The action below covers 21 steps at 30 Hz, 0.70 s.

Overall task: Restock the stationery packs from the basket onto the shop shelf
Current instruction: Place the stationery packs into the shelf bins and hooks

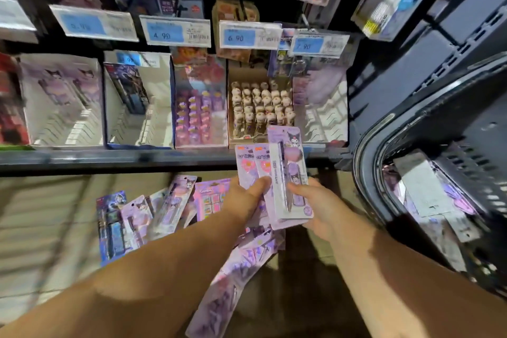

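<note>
1. Step in hand, as I read it: sorting a held bunch before shelving. None of that bunch is on the shelf (109,158) yet.
2. Bin (60,96) at the shelf's left end holds purple packs that may match the one on top of the bunch. Too blurry to be sure.
3. Loose packs (153,214) lie on the floor (41,214) below the shelf's front edge, left of both hands.
4. Left hand (248,195): forearm reaching fwd, thumb on top, fingers under. It grips a fan of heart packs (247,164) just below the shelf's front edge, right of centre.
5. Pen pack (288,173) sits upright on top of the fan, its top crossing the shelf's front edge in view.
6. Right hand (321,206): thumb on the pen pack's face, fingers behind, pinching its lower right part.
7. Basket (362,151) is beside the shelf's right end, w/ more stock (422,189) inside.
8. Next, prob: right hand slides the pen pack off the fan and takes it to its bin. That calls for a firm left-hand clamp so the fan doesn't slip, plus a design check vs the bins.
</note>
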Each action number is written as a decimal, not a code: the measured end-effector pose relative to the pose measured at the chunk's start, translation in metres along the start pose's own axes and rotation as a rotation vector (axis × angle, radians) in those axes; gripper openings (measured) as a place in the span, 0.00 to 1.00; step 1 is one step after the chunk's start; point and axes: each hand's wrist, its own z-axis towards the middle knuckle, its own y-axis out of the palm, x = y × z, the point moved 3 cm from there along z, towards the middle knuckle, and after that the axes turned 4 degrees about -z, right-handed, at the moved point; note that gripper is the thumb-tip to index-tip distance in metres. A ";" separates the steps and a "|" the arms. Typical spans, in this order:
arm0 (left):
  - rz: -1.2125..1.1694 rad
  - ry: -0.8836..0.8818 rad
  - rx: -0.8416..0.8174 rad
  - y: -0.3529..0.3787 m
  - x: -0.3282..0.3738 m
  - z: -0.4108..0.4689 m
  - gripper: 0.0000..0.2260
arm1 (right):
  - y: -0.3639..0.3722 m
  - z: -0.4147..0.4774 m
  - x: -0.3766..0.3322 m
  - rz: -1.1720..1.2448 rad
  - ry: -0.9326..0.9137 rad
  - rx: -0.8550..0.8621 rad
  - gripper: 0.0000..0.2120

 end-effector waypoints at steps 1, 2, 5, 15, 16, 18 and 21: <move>0.006 -0.032 0.013 0.003 -0.008 -0.001 0.12 | -0.002 -0.001 0.009 0.070 0.039 0.005 0.14; 0.017 -0.064 0.023 0.004 -0.016 0.000 0.14 | -0.004 -0.002 0.017 0.131 0.077 0.009 0.12; 0.095 -0.147 -0.011 0.006 -0.038 0.003 0.22 | -0.012 -0.002 0.038 0.194 0.139 0.008 0.11; 0.492 -0.216 -0.039 0.004 -0.070 0.025 0.16 | -0.041 0.029 0.081 0.118 0.268 0.030 0.16; 0.537 -0.233 -0.028 0.004 -0.073 0.027 0.18 | -0.041 0.034 0.086 0.104 0.275 0.035 0.16; 0.566 -0.250 0.002 0.002 -0.080 0.031 0.19 | -0.043 0.042 0.093 0.083 0.279 0.060 0.16; 0.640 -0.242 -0.002 0.001 -0.088 0.037 0.23 | -0.046 0.054 0.096 0.021 0.246 0.109 0.13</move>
